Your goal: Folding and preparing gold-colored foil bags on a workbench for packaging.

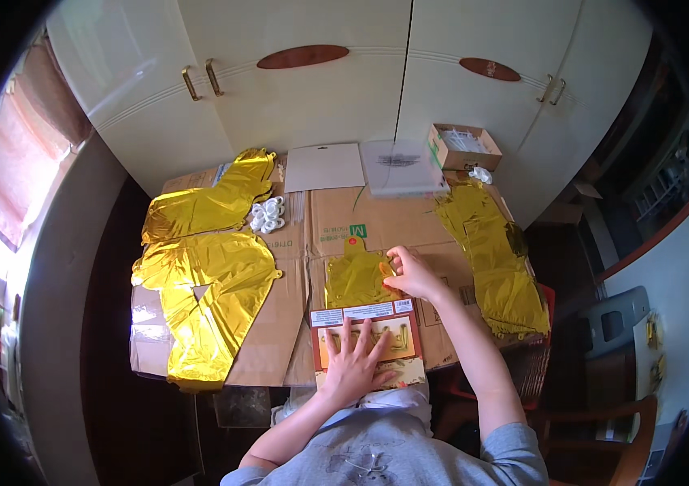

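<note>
My left hand [350,364] lies flat with fingers spread on a printed package card [320,344], red-bordered with a pale band along its top and gold shapes in its middle. Just beyond the card's top edge is a flat gold foil balloon [348,279]; a small red round mark shows at its upper tab. Over that foil's right side, my right hand [416,275] is closed in a pinch. A small orange piece [385,270] shows between its thumb and fingertips; its exact kind is too small to tell.
Flattened cardboard [280,344] covers the table. Gold foil balloons [211,292] lie at left, and more gold foil [498,267] at right. Behind are white rings [267,215], a grey board [325,167], a clear plastic sleeve [401,170] and a box of white sticks [464,142]. Cabinets stand behind.
</note>
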